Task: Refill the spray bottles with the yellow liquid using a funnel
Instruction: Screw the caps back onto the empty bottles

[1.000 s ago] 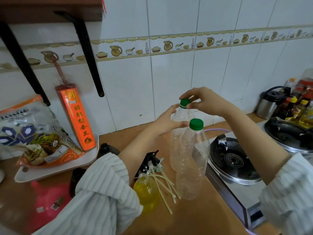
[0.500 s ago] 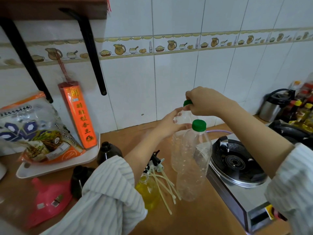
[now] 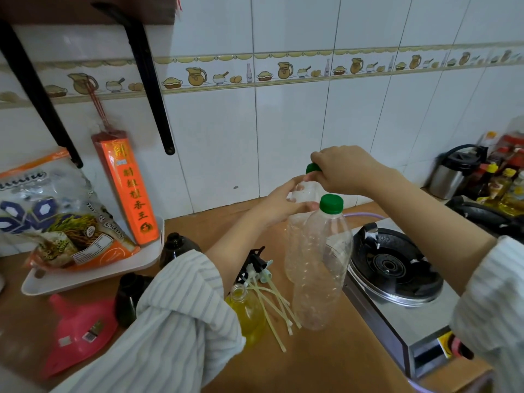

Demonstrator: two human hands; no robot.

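The left hand [image 3: 279,204] grips the thin, light far bottle [image 3: 295,236] at its shoulder behind the near bottle [image 3: 321,268]; the right hand [image 3: 344,170] pinches its cap [image 3: 311,168].

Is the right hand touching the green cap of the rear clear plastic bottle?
Touching. Head view: right hand fingers curl over the rear bottle's green cap.

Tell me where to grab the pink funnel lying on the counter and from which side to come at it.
Take the pink funnel by its wide cone wall near the rim, coming from above. It lies tipped on its side on the counter, spout pointing back toward the white tray, so the broad rim is nearest and probably easiest to pinch. Both hands are busy with the rear bottle.
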